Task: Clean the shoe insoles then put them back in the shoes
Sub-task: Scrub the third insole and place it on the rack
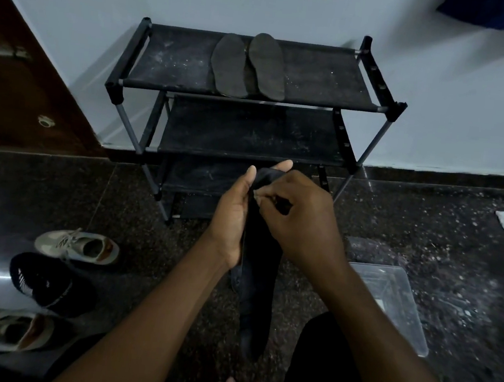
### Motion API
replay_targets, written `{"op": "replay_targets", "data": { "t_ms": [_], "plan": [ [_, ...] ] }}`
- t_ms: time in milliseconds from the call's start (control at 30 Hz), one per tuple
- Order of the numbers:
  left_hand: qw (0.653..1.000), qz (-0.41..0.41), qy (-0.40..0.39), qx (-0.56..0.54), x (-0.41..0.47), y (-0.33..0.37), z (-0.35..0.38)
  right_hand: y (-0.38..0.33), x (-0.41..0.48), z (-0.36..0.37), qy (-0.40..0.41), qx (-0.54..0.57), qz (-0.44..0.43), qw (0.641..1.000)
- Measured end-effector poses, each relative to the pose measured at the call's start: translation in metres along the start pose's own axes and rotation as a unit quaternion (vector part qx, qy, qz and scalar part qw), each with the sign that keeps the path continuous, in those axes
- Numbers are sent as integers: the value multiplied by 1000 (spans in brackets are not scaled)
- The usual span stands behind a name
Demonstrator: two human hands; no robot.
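Two insoles (231,66) lie side by side atop the rack (172,56). Before the rack, the left hand (231,216) grips a dark cloth (258,273) and the right hand (302,217) pinches its top. Judged step: readying the cloth. Next move: wipe the insoles. Shoes (81,246) wait left of the rack.

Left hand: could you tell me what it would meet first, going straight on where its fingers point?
Probably the shoe rack's second shelf, just beyond the left hand holding the dark cloth; depth is unclear.
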State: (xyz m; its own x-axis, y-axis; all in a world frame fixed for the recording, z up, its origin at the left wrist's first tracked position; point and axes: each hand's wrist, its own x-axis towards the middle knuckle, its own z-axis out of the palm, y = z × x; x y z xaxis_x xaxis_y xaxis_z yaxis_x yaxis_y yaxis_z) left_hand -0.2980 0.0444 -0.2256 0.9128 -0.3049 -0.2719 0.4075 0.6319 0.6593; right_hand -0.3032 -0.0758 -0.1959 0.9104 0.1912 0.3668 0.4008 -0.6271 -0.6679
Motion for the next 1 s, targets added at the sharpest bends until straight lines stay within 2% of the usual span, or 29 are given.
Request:
{"op": "replay_targets", "data": {
  "t_ms": [167,367,567,733,900,1000],
  "plan": [
    [1000,3,-4,26,1,-4,2,2,2,-2,44,-15,28,999],
    [999,16,1,30,2,-2,-2,3,1,-1,4,5,6,1000],
    [999,8,4,47,2,-4,0,1,3,0,49,-4,29,998],
    [998,26,1,50,1,-2,-3,0,1,0,2,5,2,1000],
    [999,24,-6,46,4,-5,-3,3,3,0,30,2,23,999],
    [999,14,-5,30,4,-5,-5,-1,2,1,9,33,8,999]
  ]
}}
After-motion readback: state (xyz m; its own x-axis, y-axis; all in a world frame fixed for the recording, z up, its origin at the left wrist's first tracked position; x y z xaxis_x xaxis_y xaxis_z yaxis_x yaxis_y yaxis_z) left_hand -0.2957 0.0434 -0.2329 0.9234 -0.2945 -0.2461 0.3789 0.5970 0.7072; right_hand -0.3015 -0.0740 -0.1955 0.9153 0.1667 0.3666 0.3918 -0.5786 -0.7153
